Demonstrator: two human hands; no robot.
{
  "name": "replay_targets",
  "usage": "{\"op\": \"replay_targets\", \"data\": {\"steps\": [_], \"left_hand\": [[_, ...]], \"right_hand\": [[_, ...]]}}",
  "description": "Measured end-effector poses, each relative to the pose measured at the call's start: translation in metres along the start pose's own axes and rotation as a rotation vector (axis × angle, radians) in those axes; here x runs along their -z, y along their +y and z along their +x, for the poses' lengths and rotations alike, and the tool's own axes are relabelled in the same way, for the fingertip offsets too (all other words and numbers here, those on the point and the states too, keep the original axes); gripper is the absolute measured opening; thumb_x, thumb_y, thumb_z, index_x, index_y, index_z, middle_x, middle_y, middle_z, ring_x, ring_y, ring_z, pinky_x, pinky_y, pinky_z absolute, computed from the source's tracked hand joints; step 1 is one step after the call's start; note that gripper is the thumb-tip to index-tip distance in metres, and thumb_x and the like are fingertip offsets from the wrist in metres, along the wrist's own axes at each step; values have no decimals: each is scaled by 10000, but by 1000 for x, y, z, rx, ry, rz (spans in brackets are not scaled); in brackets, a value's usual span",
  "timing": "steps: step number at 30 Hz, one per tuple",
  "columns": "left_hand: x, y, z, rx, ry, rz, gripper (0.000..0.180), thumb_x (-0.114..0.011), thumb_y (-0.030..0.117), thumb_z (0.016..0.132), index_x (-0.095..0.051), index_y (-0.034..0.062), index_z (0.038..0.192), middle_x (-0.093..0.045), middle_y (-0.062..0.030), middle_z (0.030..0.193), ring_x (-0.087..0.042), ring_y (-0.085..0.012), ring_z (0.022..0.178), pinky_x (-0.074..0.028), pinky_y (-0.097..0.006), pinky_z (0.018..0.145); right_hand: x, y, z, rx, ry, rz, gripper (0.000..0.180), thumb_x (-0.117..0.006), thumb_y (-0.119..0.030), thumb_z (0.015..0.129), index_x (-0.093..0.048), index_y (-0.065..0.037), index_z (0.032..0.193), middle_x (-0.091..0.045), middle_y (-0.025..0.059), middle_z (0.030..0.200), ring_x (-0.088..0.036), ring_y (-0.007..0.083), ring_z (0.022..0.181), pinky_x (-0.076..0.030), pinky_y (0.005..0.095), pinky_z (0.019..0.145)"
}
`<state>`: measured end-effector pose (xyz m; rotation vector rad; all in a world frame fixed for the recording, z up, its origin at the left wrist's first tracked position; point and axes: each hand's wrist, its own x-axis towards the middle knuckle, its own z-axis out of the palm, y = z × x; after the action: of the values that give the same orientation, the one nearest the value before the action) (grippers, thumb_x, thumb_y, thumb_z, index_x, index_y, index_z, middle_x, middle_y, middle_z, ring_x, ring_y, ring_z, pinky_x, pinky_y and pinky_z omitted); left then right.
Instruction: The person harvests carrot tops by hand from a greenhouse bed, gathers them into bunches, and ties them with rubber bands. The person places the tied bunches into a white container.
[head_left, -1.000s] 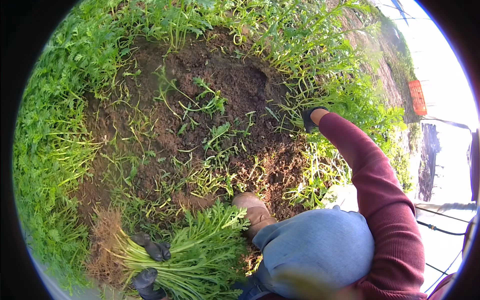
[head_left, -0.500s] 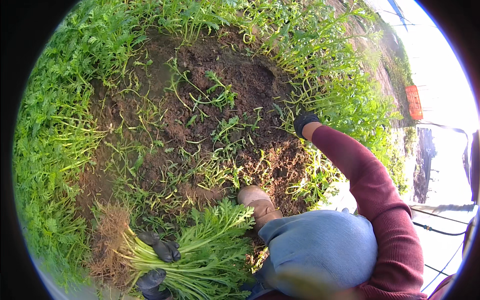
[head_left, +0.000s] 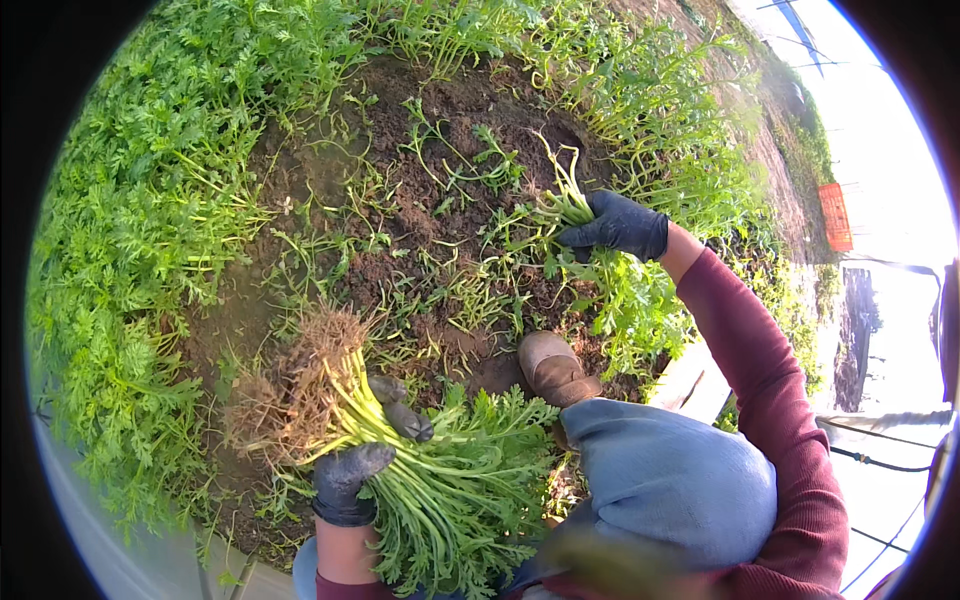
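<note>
My left hand (head_left: 350, 478), in a dark glove, is closed around the stems of a large bunch of leafy greens (head_left: 455, 500). Brown tangled roots (head_left: 300, 390) stick out at the bunch's upper left, and its serrated leaves spread to the lower right. Further off to the right, my right hand (head_left: 622, 226), also in a dark glove, grips a small handful of greens (head_left: 565, 207). Pale stem ends poke up above that fist, while leaves hang below it. Loose torn leaves and stems lie scattered on the brown soil (head_left: 400, 190) between the two hands.
Dense standing greens (head_left: 130, 270) border the soil at left, with more growing at far right (head_left: 660, 130). A brown boot (head_left: 550, 365) and a blue cloth-covered knee (head_left: 680, 490) are near the lower middle. An orange crate (head_left: 836, 217) stands at the right edge.
My right hand has come up from the standing greens with a small handful. The left hand's bunch has shifted up and right, its roots turned upward.
</note>
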<state>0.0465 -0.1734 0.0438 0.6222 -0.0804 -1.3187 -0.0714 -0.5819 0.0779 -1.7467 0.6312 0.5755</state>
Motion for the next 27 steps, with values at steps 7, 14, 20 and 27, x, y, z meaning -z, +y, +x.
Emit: {"op": "replay_targets", "data": {"steps": [7,14,20,27], "left_hand": [[100,-62,-6,101,75,-193,597,-441,300,879,-236,-71,1298,-371,-266,1224,-441,-398,1112,-342,-509,983],[126,-62,-26,16,-79,-94,615,-391,337,933,-211,-99,1328,-313,-302,1331,-384,-415,1201,-329,-493,1029],[28,-12,-46,-183,140,-68,407,-672,62,768,-522,-97,1111,-641,-191,935,-648,-291,847,-552,-388,774],[-1,12,-49,-180,155,216,368,-672,109,755,-575,-56,1070,-639,-133,976,-623,-240,872,-511,-363,813]], "right_hand": [[-98,-112,-8,114,-58,242,271,-712,-247,790,-623,-3,867,-633,29,690,-585,97,600,-466,237,577],[-162,-160,-15,134,-109,39,256,-699,-228,796,-647,-1,902,-646,38,700,-570,92,586,-476,259,570],[-205,-177,-25,347,-156,-202,264,-679,-239,800,-624,4,888,-639,34,705,-592,92,622,-474,252,577],[-196,-151,-20,301,-62,108,169,-651,-166,824,-639,-11,890,-641,36,726,-593,109,626,-465,247,592]]}}
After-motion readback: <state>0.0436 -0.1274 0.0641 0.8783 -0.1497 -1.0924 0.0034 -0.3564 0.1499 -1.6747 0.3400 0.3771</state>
